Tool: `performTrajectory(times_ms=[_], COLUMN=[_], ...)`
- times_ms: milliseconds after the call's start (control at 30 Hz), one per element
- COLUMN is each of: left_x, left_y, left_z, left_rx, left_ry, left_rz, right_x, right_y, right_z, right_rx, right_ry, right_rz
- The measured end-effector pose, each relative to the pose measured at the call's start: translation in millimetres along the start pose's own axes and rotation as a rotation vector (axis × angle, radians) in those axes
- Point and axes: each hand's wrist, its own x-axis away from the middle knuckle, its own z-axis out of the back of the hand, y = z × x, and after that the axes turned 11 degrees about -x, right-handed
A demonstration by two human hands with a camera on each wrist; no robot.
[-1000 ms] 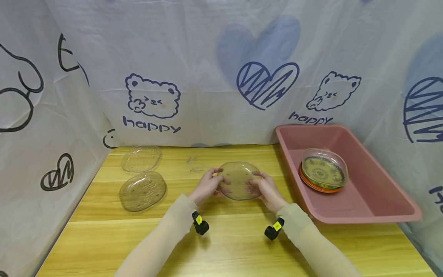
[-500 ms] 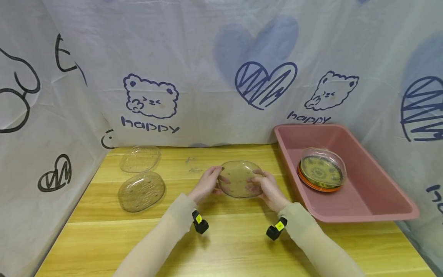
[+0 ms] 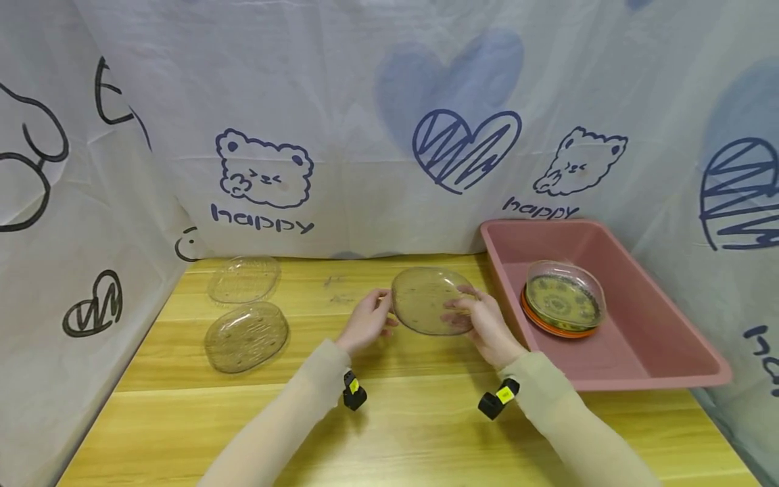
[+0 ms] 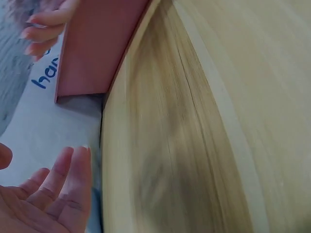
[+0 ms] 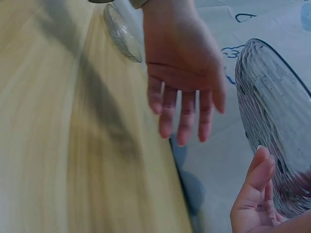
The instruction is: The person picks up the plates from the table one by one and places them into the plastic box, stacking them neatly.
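Observation:
My right hand [image 3: 491, 330] grips a clear, tinted glass plate [image 3: 422, 301] by its right side, above the middle of the table. In the right wrist view the glass plate [image 5: 272, 111] shows a ribbed surface, and the thumb of my right hand [image 5: 257, 206] lies against it. My left hand [image 3: 366, 322] is near the plate's left edge. Seen from the right wrist, that left hand [image 5: 182, 63] stands apart from the plate with its fingers extended and holds nothing. Relaxed fingers [image 4: 73, 189] of it also show in the left wrist view.
Two similar glass plates, one paler [image 3: 245, 279] and one darker [image 3: 246, 338], lie at the table's left. On the right stands a pink tub [image 3: 663, 348]. In it a clear patterned glass dish [image 3: 562, 301] is stacked over an orange-rimmed piece [image 3: 562, 332]. Printed cloth hangs behind.
Both hands gripped the plate earlier; the left has let go. The right hand has carried the plate slightly up and to the right, toward the tub.

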Motion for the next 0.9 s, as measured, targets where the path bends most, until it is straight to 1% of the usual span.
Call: performTrajectory(times_ms=[133, 200, 333, 433, 500, 600, 733, 767, 900], left_x=[-1.1, -1.5, -1.6, -1.8, -2.3, -3.9, -7.3, -8.0, -9.7], left_y=[4.1, 7.0, 14.8, 21.6, 26.2, 33.0, 40.9, 43.0, 52.3], left_z=[-3.5, -5.0, -7.9, -11.0, -14.5, -20.9, -32.6, -35.8, -50.3], left_rx=[-0.089, -0.155, -0.273, -0.320, -0.342, -0.400, -0.519, -0.544, -0.602], left_ry=[-0.004, 0.006, 0.025, 0.026, 0.027, 0.042, 0.075, 0.081, 0.093], left_rz=[-0.057, -0.084, -0.117, -0.140, -0.166, -0.223, -0.302, -0.320, -0.388], right_x=[0.6, 1.3, 4.6, 8.0, 10.1, 11.5, 12.0, 12.2, 12.3], right_y=[-13, -19, -33, -43, -49, -57, -67, -69, -78], right_z=[6, 10, 19, 28, 35, 46, 60, 64, 80], right_rx=[-0.029, -0.041, -0.021, -0.004, -0.011, -0.053, -0.106, -0.102, -0.118], right_ry=[-0.004, -0.018, -0.044, -0.047, -0.041, -0.034, -0.019, -0.011, 0.009], right_rz=[-0.002, 0.004, 0.034, 0.055, 0.067, 0.082, 0.091, 0.094, 0.104])
